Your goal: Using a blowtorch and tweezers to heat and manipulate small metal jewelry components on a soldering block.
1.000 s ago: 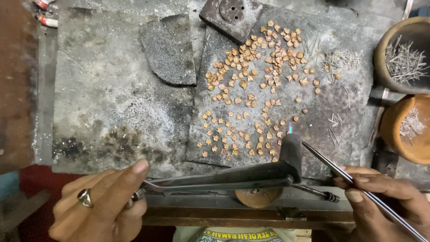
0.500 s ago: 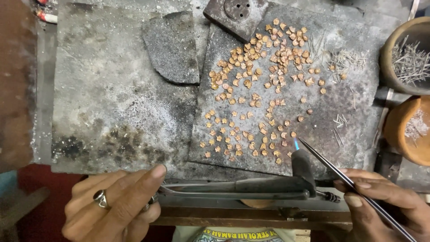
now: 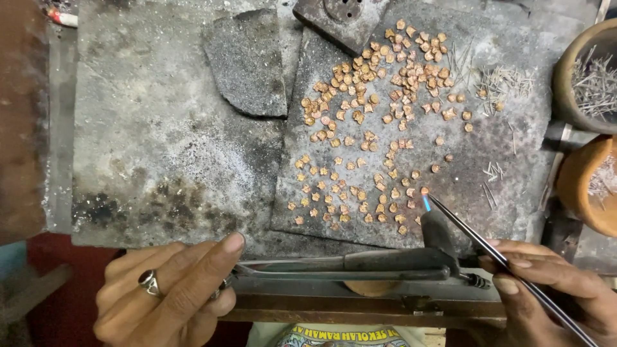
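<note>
Copper bits on slate, torch lit at one piece

Copper-coloured small stamped pieces (image 3: 379, 122) lie scattered over a dark grey stone slab (image 3: 501, 160) on the ash-stained worktop (image 3: 154, 160). Dark metal blowtorch (image 3: 360, 263) lies along the near edge, nozzle turned up at its right end, small blue flame (image 3: 427, 204) at the tip. Flame sits just below one copper piece (image 3: 424, 190) at the near right edge of the scatter.

Right hand (image 3: 553, 289): grip closed around long thin metal tweezers (image 3: 488, 247), thumb and fingers pinching the shaft. Tweezer tip is right at that same piece, beside the flame; cannot tell if it touches.

Left hand (image 3: 167, 289), ring on one finger: fingers extended, loosely curled, index fingertip on the torch's left end. Not wrapped round it.

Also: irregular grey stone fragment (image 3: 247, 61) upper left of the slab, thin wire bits (image 3: 501, 83) strewn right, two round clay bowls (image 3: 591, 128) at the right edge.
</note>
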